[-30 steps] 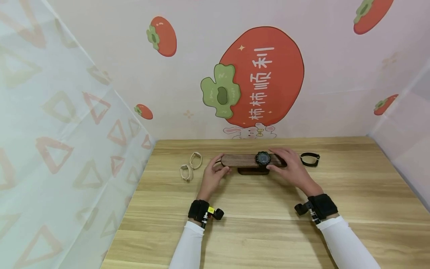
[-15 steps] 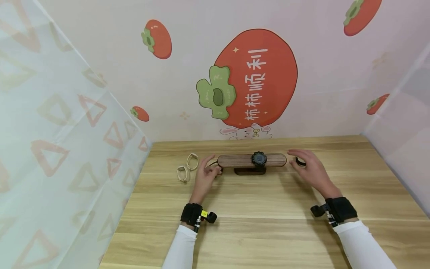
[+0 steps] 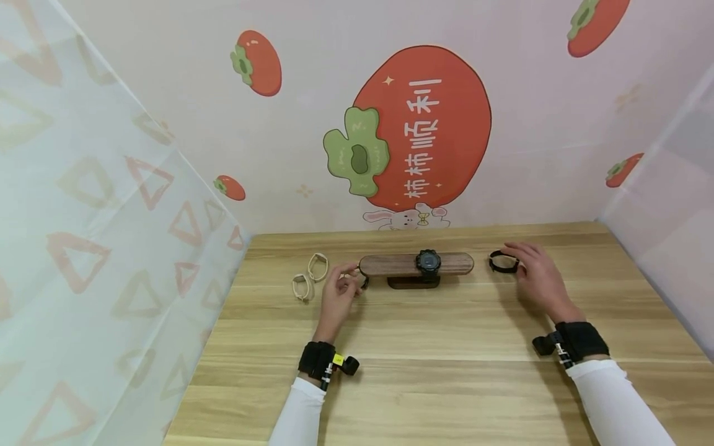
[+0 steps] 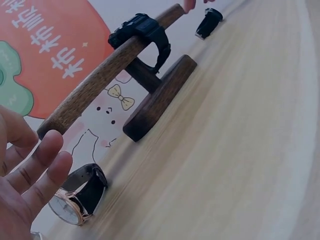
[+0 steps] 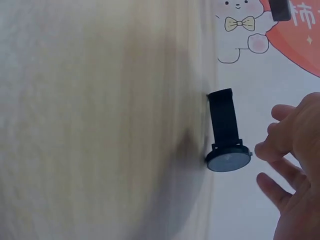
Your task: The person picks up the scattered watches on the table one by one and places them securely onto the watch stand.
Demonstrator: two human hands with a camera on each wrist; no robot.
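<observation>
A dark wooden watch stand [image 3: 385, 265] stands near the back of the table, with a black digital watch [image 3: 428, 262] strapped round its bar. My left hand [image 3: 337, 298] is at the bar's left end, fingers loosely bent; whether they touch it I cannot tell. Below those fingers, in the left wrist view, a black-strapped watch with a rose-gold case [image 4: 82, 197] rests on the table. My right hand [image 3: 540, 280] is beside a round-faced black watch [image 3: 502, 262] right of the stand. In the right wrist view its fingers are spread beside the watch face [image 5: 229, 159] and hold nothing.
Two cream-strapped watches [image 3: 318, 267] lie left of my left hand. The wooden table [image 3: 424, 359] meets a patterned wall [image 3: 290, 173] at its back edge, and more wall covering [image 3: 111, 279] rises along the left.
My right hand has left the digital watch on the stand's bar and moved right to the black watch. My left hand stays by the bar's left end. The head view has shifted slightly.
</observation>
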